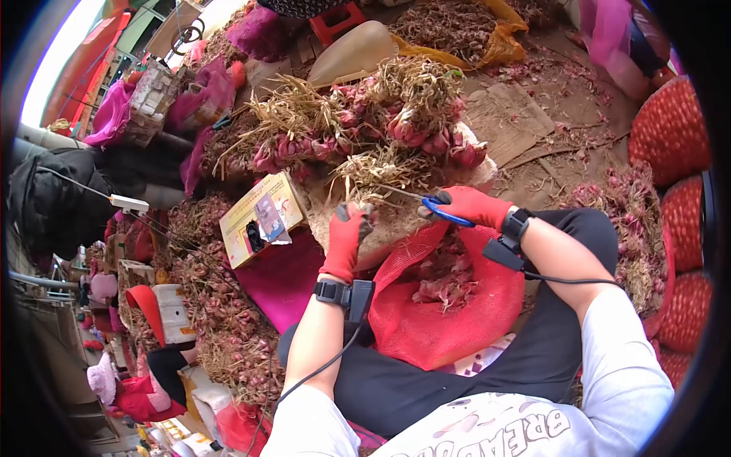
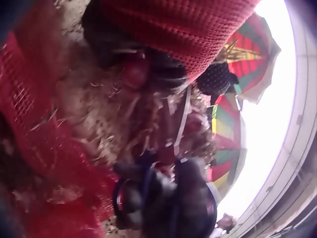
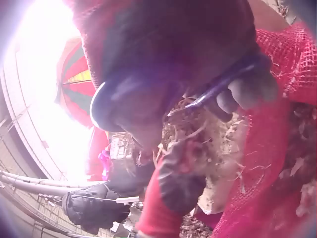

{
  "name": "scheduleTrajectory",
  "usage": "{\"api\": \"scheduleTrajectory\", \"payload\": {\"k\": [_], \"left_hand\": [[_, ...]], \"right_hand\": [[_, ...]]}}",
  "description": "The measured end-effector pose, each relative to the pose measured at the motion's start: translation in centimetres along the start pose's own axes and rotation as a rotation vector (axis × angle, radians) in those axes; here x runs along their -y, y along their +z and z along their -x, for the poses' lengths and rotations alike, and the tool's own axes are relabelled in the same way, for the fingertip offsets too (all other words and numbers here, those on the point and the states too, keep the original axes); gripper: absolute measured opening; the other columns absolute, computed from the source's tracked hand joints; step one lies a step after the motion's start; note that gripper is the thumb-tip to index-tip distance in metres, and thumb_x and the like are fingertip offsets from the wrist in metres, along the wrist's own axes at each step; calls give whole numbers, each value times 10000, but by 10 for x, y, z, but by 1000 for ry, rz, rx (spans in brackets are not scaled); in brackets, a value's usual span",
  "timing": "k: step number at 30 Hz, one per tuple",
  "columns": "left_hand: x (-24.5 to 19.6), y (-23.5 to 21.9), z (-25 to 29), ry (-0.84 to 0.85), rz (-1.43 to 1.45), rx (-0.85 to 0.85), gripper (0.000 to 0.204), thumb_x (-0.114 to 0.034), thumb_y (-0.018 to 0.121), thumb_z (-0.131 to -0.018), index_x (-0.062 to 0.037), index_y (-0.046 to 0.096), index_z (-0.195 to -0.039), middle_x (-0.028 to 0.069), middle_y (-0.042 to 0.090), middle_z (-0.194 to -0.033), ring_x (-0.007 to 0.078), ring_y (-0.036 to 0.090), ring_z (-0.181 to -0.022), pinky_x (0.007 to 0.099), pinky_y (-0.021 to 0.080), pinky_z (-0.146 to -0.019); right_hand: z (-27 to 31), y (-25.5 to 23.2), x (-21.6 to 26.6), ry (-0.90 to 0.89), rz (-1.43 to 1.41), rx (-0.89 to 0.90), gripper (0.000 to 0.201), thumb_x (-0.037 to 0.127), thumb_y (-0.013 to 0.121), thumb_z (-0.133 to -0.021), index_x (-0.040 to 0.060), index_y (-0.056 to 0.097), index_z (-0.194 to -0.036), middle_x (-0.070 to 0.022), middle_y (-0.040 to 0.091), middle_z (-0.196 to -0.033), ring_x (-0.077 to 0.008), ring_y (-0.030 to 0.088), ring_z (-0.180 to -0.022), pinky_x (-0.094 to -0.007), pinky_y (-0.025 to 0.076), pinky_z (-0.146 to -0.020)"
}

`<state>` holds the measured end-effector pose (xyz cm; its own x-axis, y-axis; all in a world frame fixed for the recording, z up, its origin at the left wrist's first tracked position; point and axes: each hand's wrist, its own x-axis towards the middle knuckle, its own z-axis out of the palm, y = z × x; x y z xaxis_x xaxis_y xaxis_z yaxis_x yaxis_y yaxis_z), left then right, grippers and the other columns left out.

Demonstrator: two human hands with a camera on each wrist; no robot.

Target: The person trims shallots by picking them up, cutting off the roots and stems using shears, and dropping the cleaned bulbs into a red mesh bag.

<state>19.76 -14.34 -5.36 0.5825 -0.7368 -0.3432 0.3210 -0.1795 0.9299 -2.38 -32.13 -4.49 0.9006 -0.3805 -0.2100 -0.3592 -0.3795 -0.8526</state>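
In red gloves with dark palms, both hands work over a pale block in front of the lap. My left hand pinches a small red shallot, dark fingertips on both sides of the bulb. Fingers of my right hand go through the blue handles of a pair of scissors, whose blades point left toward the left hand. Dry shallot stalks lie just beyond the blades. Bunched shallots with straw-coloured tops are heaped behind. Between the legs, a red mesh bag stands open, with loose shallot skins inside.
A yellow box with small items on it stands left of the block. More shallots spread over the ground at left. Filled red mesh sacks line the right side. Cables run from both wrist cameras along the forearms.
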Motion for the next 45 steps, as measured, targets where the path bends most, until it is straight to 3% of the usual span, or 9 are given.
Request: {"api": "scheduleTrajectory", "payload": {"k": [4,17,21,25,29,34,39,41,45], "left_hand": [[-15,-25,15,20,98,-73,90,-116,614,-906,-87,536,-941,-1,576,-785,107,560,-652,273,487,-595],[-14,-25,26,19,-216,18,200,-258,627,-898,-58,631,-903,-28,597,-804,75,509,-725,241,410,-669],[-23,-24,31,-19,-111,81,186,-144,616,-900,-20,613,-1037,-1,622,-864,93,584,-772,249,481,-713],[-33,-16,47,24,-28,61,330,8,615,-841,13,559,-1166,30,639,-934,111,614,-771,254,520,-731],[-55,-4,97,109,-154,136,494,120,586,-763,20,520,-1242,63,637,-1046,113,615,-851,243,517,-759],[-37,28,156,-15,114,313,525,127,621,-761,11,497,-1258,72,586,-1156,136,593,-991,273,515,-855],[-10,71,216,220,-199,117,415,58,609,-818,4,525,-1221,67,593,-1122,123,582,-1016,261,501,-865],[-8,66,218,65,158,176,380,12,617,-849,-3,532,-1219,62,601,-1086,110,588,-956,242,505,-818],[-3,55,210,-62,208,316,324,-121,579,-940,-12,510,-1237,74,586,-1128,112,589,-963,224,501,-809]], "right_hand": [[14,-2,39,473,-518,323,598,643,621,-801,48,664,-845,17,478,-537,-105,453,-392,-253,358,-387],[-6,16,51,374,-471,347,611,612,582,-839,12,692,-886,4,478,-517,-120,475,-408,-285,391,-394],[-10,21,58,344,-522,261,580,602,619,-814,28,703,-841,-2,470,-514,-117,460,-388,-275,380,-372],[-12,7,58,194,186,177,685,689,586,-766,15,695,-815,-97,547,-566,-232,579,-545,-394,445,-548],[22,-10,69,151,205,114,718,719,598,-734,3,646,-765,-125,597,-674,-265,582,-657,-408,449,-648],[92,21,99,-113,-421,-32,308,278,780,-792,49,630,-934,32,615,-784,-23,523,-712,-211,415,-578],[131,79,86,-43,-895,-37,249,212,712,-835,17,616,-957,-24,658,-827,-68,585,-659,-216,470,-528],[139,73,88,-111,-891,-99,232,181,694,-837,9,609,-967,-35,658,-831,-77,598,-655,-218,481,-524],[146,75,92,-94,-1026,-76,248,139,653,-838,1,589,-1035,-53,636,-823,-94,607,-653,-242,521,-541]]}}
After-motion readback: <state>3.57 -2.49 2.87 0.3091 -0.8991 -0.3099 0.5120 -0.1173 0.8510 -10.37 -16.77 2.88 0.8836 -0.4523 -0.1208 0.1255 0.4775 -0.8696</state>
